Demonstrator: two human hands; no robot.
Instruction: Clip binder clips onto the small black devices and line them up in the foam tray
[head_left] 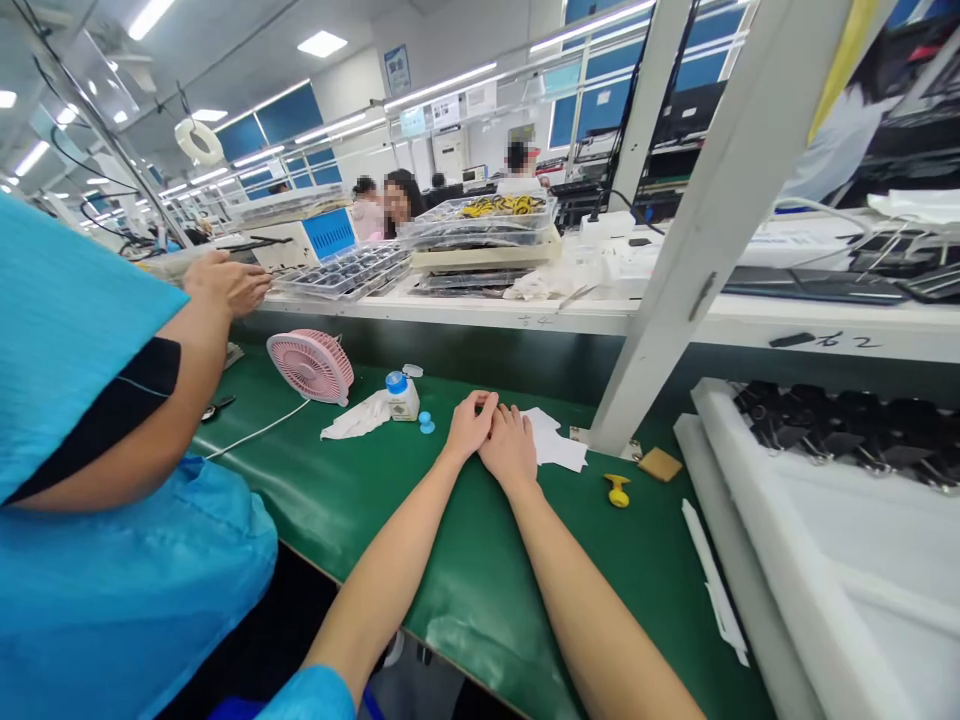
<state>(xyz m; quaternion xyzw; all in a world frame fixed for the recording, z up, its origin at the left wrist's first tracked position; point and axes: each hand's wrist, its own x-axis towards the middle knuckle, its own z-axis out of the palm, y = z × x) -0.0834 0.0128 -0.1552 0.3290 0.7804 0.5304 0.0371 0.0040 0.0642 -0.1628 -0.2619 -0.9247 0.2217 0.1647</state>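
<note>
Side by side on the green mat [450,530], my left hand [471,425] and my right hand [511,447] rest with their fingertips touching. The fingers of the right hand lie flat; those of the left are loosely bent. Nothing shows in either hand. Just right of my right hand are torn pieces of white paper [555,440]. To the left of my hands stand a small white bottle with a blue cap [403,396] and a blue suction cup-like piece [427,422].
A pink fan [311,366] and a crumpled white tissue [358,415] lie left. Right are a yellow knob-shaped piece [617,490], a tan sponge [660,464], a white strip [714,580] and a white foam tray [847,560]. A shelf post [660,300] rises ahead. A co-worker's arm [150,420] reaches the shelf.
</note>
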